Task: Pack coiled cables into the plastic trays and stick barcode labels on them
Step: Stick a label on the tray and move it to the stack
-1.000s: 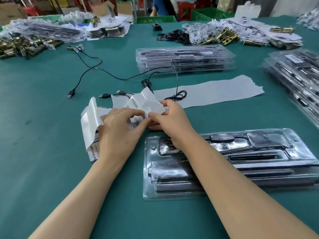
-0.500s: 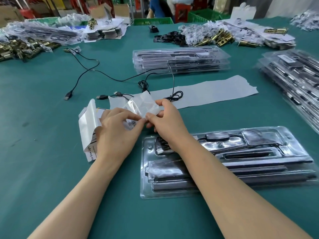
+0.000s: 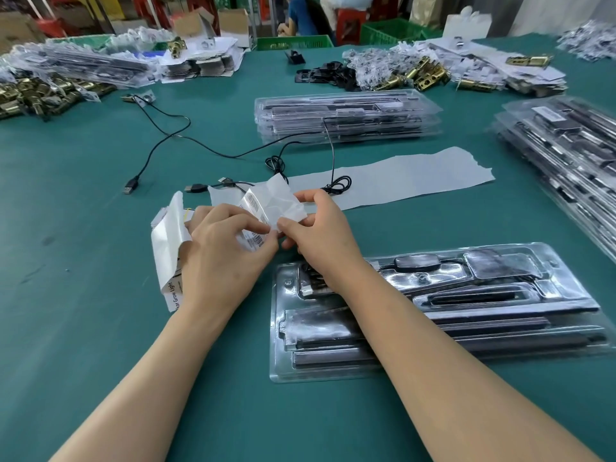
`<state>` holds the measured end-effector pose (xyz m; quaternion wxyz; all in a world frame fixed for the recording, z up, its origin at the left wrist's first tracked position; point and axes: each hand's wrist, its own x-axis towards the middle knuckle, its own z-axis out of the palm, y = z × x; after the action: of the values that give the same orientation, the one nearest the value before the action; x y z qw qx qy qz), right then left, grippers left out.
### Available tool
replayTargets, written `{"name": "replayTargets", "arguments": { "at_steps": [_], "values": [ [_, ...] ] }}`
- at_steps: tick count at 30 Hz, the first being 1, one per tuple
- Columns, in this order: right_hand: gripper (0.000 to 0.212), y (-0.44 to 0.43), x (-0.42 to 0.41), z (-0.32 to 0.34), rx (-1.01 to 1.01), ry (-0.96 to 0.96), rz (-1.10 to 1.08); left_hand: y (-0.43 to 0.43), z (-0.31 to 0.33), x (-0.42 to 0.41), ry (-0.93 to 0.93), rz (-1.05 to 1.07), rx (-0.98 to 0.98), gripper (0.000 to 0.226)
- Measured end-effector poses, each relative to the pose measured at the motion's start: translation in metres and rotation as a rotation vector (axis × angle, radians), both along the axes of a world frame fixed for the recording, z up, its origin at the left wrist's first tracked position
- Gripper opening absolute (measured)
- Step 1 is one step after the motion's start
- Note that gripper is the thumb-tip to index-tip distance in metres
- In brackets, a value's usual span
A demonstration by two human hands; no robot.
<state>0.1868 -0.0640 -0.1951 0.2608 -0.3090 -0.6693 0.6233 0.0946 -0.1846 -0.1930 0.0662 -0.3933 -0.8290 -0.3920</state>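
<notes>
Head view: the left hand (image 3: 220,258) and right hand (image 3: 320,235) meet above the green table (image 3: 83,328), each pinching the lower edge of a barcode label sheet (image 3: 276,203) between thumb and forefinger, fingertips almost touching. The left palm rests on a stack of printed sheets (image 3: 166,241). Just beneath the right wrist lies a filled clear plastic tray (image 3: 276,371). Beyond the hands, a coiled black cable (image 3: 338,188) sits on a white paper strip (image 3: 416,175), near a stack of packed trays (image 3: 346,116)

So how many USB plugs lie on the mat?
3: left USB plug alone, middle USB plug and right USB plug beyond the left hand; more may be hidden.
</notes>
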Motion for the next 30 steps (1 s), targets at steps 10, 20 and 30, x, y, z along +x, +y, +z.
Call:
{"name": "replayTargets", "arguments": {
  "at_steps": [10, 20, 30],
  "values": [
    [0.042, -0.0016, 0.0007, 0.0007, -0.003, -0.014, -0.009, -0.0012, 0.0041, 0.0039, 0.205, 0.007, -0.099, 0.017],
    [0.05, -0.0036, 0.0015, 0.0021, 0.018, -0.026, -0.015, -0.0019, 0.0028, 0.0015, 0.162, 0.023, -0.084, 0.012],
    [0.047, -0.0034, 0.0001, -0.0005, 0.088, -0.061, -0.06, -0.0017, -0.0025, -0.0042, 0.043, -0.037, -0.014, 0.017]
  ]
}}
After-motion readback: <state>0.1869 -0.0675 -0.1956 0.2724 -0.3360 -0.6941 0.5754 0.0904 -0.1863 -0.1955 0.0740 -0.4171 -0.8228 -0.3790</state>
